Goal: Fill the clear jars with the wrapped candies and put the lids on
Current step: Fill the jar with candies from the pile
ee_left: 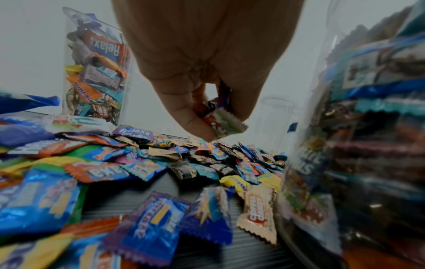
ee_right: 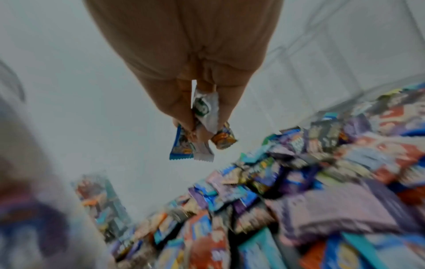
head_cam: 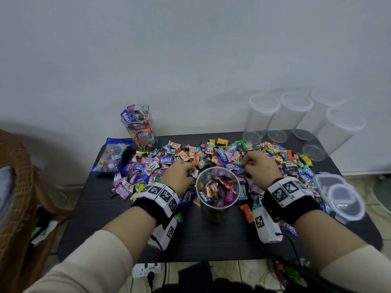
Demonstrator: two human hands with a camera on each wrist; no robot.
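**Both fistfuls go over the open jar**

Black worktop (head_cam: 105, 229) carries the candy heap (head_cam: 211, 154) behind the round jar (head_cam: 218, 194). Left hand (head_cam: 179, 174) and right hand (head_cam: 261, 169), flanking its rim, each pinch several candies. Better to release directly over its mouth, one side first.

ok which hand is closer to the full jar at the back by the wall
Left. The left hand is just left of the open jar, below the full jar. The right hand is across the open jar, farther away.
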